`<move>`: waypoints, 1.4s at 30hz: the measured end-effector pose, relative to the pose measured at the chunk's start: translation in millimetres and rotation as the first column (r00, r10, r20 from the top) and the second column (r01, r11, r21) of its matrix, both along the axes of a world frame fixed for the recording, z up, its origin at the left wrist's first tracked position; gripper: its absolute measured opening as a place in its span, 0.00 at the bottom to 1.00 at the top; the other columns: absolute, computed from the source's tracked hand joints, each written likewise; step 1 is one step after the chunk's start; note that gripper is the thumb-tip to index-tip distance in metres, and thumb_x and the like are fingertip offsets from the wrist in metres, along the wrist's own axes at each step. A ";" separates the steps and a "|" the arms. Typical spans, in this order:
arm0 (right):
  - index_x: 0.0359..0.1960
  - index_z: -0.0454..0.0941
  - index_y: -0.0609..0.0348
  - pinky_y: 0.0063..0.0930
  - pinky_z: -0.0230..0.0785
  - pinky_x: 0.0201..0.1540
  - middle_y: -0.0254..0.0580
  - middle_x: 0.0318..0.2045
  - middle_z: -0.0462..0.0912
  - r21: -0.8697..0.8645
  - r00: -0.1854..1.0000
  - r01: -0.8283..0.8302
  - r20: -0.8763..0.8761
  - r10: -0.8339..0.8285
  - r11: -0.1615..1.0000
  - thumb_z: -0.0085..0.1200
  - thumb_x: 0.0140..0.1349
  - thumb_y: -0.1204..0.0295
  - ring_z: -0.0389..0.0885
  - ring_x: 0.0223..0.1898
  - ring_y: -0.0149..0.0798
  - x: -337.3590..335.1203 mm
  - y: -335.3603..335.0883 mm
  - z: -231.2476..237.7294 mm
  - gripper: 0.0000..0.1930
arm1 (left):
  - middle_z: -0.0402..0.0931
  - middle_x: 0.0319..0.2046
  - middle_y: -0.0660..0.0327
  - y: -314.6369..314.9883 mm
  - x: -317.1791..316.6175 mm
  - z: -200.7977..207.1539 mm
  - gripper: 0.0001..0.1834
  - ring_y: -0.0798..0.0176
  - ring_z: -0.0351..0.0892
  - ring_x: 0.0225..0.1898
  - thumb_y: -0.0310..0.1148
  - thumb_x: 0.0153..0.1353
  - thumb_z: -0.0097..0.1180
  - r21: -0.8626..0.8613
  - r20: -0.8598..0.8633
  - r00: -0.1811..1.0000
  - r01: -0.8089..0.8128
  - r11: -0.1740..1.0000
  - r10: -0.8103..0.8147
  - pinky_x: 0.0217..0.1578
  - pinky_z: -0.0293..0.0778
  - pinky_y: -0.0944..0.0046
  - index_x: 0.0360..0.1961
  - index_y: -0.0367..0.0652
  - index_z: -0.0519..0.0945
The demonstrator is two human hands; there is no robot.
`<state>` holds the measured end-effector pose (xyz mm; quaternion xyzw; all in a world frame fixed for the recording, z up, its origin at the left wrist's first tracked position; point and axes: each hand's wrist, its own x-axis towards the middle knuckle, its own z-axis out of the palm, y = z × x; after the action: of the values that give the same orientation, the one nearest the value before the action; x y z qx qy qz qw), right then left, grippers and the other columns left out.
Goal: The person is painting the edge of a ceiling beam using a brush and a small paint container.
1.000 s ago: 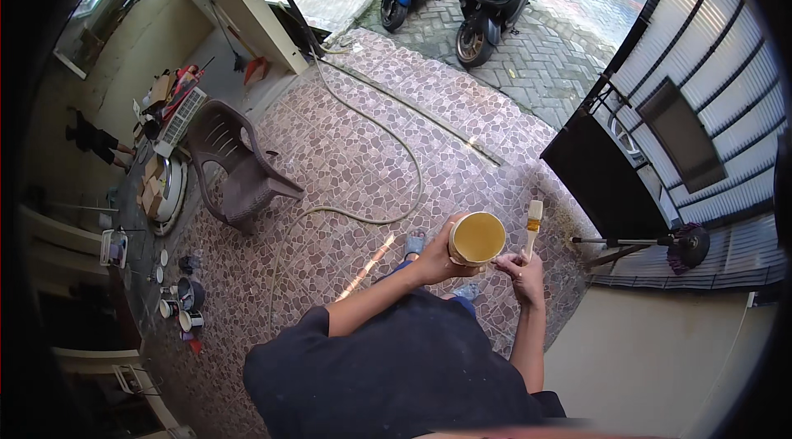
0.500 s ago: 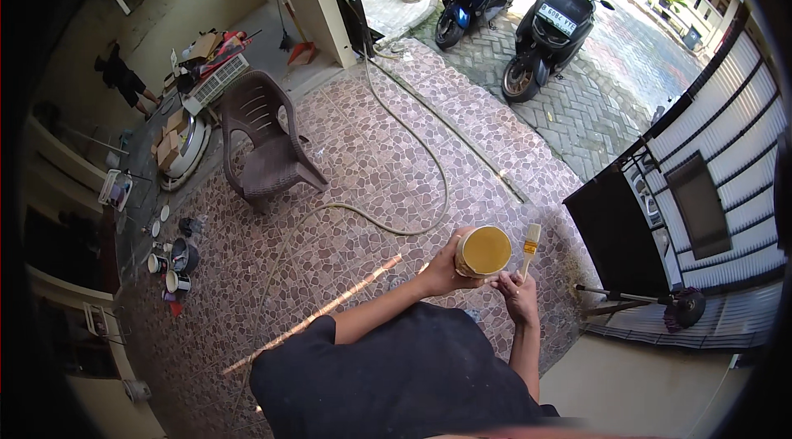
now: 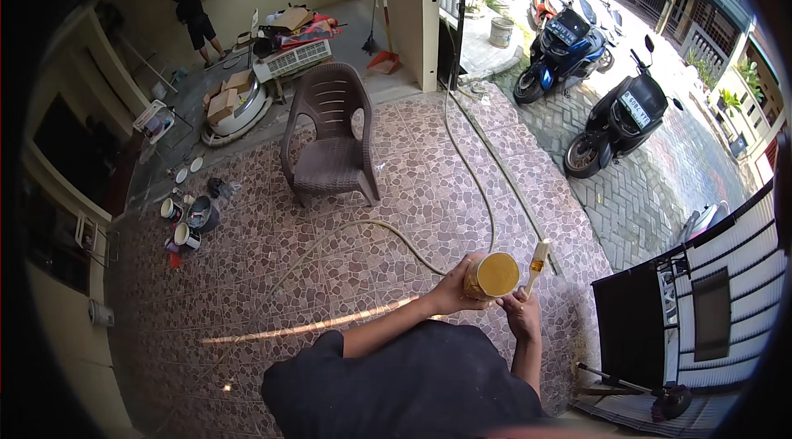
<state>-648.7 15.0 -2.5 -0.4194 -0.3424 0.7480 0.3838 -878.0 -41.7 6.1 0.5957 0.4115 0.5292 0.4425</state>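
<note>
My left hand [image 3: 450,293] is wrapped round the side of a small paint can [image 3: 497,276]. The can's round top is golden yellow; whether that is paint or a lid I cannot tell. Just to its right, my right hand [image 3: 521,312] grips a paintbrush [image 3: 536,271] by its pale handle. Its light bristles point up and tilt slightly right. The fingers of the right hand come close to the can's lower edge. Both hands are in front of my dark shirt, above the patterned tile floor.
A brown plastic chair [image 3: 334,138] stands ahead, left of a hose [image 3: 396,233] curving over the tiles. Buckets [image 3: 188,237] cluster at the left. Motorbikes [image 3: 615,121] are parked outside, beyond a gate track. A person [image 3: 196,20] stands by the far wall.
My view has swung, so the chair and motorbikes lie farther right and lower, and more of the street shows. Both hands keep their hold on the can and paintbrush.
</note>
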 end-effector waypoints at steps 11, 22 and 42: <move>0.31 0.62 0.49 0.33 0.89 0.46 0.35 0.29 0.77 0.024 0.980 -0.193 -0.042 0.194 0.981 0.63 0.67 0.86 0.89 0.36 0.38 -29.4 36.4 13.5 0.21 | 0.64 0.70 0.53 -28.6 -8.7 10.7 0.58 0.53 0.66 0.73 0.37 0.50 0.83 -0.022 -0.052 0.952 -0.303 0.953 0.302 0.72 0.67 0.52 0.76 0.45 0.56; 0.30 0.71 0.56 0.32 0.85 0.44 0.51 0.35 0.87 0.010 0.975 -0.205 0.092 0.203 0.979 0.69 0.62 0.85 0.90 0.39 0.41 57.5 17.0 34.0 0.16 | 0.62 0.69 0.51 -48.7 66.0 13.8 0.56 0.49 0.62 0.74 0.39 0.48 0.82 -0.111 -0.052 0.949 -0.314 0.943 0.310 0.73 0.63 0.49 0.74 0.41 0.60; 0.28 0.62 0.51 0.29 0.71 0.34 0.44 0.32 0.80 -0.001 0.947 -0.319 -0.043 0.319 0.948 0.58 0.57 0.87 0.79 0.29 0.36 103.5 -16.6 -2.1 0.17 | 0.69 0.64 0.56 -139.4 131.0 31.3 0.56 0.54 0.71 0.68 0.41 0.48 0.82 -0.301 -0.106 0.928 -0.373 0.877 0.358 0.69 0.69 0.53 0.74 0.42 0.60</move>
<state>-545.2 -1.6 -4.5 -0.3445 -0.3946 0.8101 0.2634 -747.0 -181.1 37.4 0.4409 0.6063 0.5161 0.4142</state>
